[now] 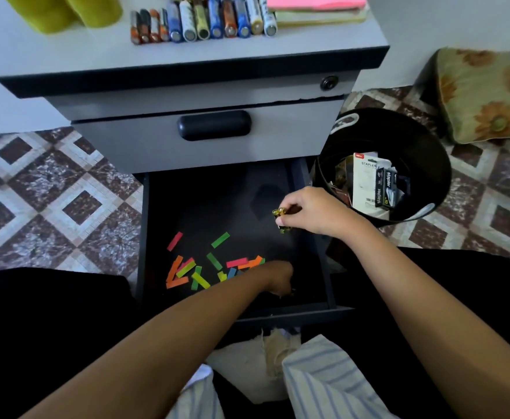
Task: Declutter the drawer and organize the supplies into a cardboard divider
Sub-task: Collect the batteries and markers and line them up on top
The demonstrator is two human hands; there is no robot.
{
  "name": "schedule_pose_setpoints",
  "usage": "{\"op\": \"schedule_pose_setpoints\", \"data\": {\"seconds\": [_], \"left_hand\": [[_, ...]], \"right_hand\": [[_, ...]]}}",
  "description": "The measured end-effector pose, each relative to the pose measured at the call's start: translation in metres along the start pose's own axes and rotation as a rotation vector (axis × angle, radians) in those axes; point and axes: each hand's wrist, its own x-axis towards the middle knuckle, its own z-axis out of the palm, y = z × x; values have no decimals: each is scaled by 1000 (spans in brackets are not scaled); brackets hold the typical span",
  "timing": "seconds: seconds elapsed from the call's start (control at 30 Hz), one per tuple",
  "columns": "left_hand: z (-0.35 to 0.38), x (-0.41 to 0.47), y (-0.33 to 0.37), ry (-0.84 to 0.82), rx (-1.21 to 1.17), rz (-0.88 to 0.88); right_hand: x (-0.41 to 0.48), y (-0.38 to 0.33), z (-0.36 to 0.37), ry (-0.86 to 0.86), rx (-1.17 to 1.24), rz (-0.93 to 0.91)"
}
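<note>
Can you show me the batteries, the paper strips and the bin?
batteries point(205, 24): head view, on the middle of the row on top of the cabinet.
paper strips point(220, 239): head view, on a green strip in the open drawer.
bin point(426, 164): head view, on its bare inner wall.

One view only: head-worn, wide-angle, lines bowed toward the edges. Faced forward and steeply down into the open drawer point(217, 207), close in, from its front side. Counter point(66, 55) ran along the upper edge; tiled floor point(51, 192) showed to both sides.
</note>
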Motion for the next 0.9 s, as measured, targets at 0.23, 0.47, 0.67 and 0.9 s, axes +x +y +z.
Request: {"op": "schedule_pose_setpoints", "data": {"seconds": [0.23,0.47,0.67,0.9], "left_hand": [[-82,-85,-22,278,-442,84],[-167,-209,-25,595,-652,202],[-237,-275,-24,867,-756,180],[-316,-271,-22,989,-614,-99]], "right_hand": [[-13,-45,-48,155,305,-84],[-13,-123,-118,350,385,-271],[23,-189,-165,385,300,-284],[85,-230,-170,308,159,-127]]}}
